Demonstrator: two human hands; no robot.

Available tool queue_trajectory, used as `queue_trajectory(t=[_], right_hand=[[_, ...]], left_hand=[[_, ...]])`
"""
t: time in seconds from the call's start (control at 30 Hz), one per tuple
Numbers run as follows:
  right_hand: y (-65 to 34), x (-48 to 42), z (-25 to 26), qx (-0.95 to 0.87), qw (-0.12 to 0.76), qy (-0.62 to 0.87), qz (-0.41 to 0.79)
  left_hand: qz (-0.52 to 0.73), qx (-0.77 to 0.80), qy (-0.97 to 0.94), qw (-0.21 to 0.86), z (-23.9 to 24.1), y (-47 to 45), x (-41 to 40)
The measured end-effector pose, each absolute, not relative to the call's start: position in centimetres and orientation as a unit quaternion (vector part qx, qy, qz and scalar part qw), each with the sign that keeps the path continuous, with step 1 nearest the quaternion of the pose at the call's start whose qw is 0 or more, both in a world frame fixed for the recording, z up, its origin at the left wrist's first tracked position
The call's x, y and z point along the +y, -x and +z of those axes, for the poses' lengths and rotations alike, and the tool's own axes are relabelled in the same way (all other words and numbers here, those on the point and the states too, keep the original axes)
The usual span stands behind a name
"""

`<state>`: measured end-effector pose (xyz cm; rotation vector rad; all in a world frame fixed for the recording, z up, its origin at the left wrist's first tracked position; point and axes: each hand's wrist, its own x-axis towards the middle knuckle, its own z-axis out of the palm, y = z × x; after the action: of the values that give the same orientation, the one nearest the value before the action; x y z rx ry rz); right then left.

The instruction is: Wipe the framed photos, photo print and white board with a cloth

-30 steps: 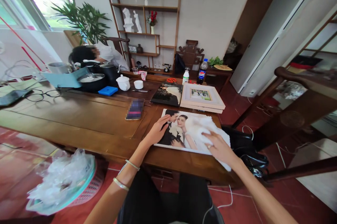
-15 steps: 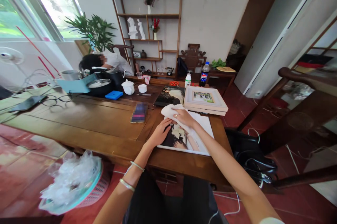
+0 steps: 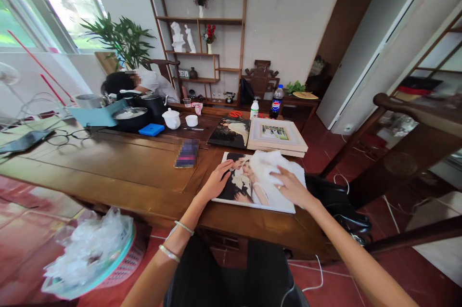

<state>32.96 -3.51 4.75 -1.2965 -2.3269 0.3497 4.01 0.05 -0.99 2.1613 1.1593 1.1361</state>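
Observation:
A photo print point(image 3: 242, 190) of a couple, flat and white-edged, lies at the front right of the wooden table. My left hand point(image 3: 217, 182) rests on its left edge, fingers stretched out and holding nothing. Over the print's right part spreads a crumpled white cloth point(image 3: 265, 160). My right hand point(image 3: 293, 190), with a ring on one finger, grips and presses this cloth against the print. Behind the print are a dark photo panel point(image 3: 231, 133) and a white picture frame point(image 3: 296, 142), which lies on another pale, flat piece.
A phone point(image 3: 186, 153) lies left of the print. Farther back are a white lidded pot point(image 3: 171, 119), a white cup point(image 3: 191, 121), a blue box point(image 3: 151, 129), red scissors point(image 3: 235, 114) and a cola bottle point(image 3: 276, 102). A person point(image 3: 153, 83) leans at the far side. A bag-filled basket point(image 3: 124, 263) stands below.
My right hand has swept the cloth to the right across the print, uncovering both faces in the picture. My left hand stays at the print's left edge. The view has shifted slightly.

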Motion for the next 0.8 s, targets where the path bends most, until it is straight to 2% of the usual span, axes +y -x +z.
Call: queue_trajectory(t=[0.13, 0.23, 0.37, 0.57, 0.67, 0.8], right_hand=[[-30.4, -9.6, 5.4, -0.917, 0.169, 0.341, 0.122], [-29.6, -11.1, 5.4, -0.938, 0.159, 0.273, 0.139], [-31.0, -7.1, 4.9, -0.927, 0.177, 0.32, 0.086], [-32.6, 0.3, 5.2, -0.878, 0.145, 0.456, 0.003], [-32.4, -0.1, 5.1, -0.877, 0.138, 0.46, 0.004], [-31.5, -5.1, 5.2, -0.905, 0.125, 0.407, 0.02]], left_hand=[[0.412, 0.417, -0.78, 0.22, -1.0, -4.0, 0.0], [0.411, 0.41, -0.783, 0.222, -1.0, -3.9, 0.1], [0.406, 0.408, -0.789, 0.215, -1.2, -3.8, 0.2], [0.405, 0.405, -0.795, 0.203, -1.6, -3.7, 0.5], [0.406, 0.406, -0.793, 0.202, -1.8, -3.8, 0.6], [0.404, 0.411, -0.792, 0.203, -1.9, -3.9, 0.6]])
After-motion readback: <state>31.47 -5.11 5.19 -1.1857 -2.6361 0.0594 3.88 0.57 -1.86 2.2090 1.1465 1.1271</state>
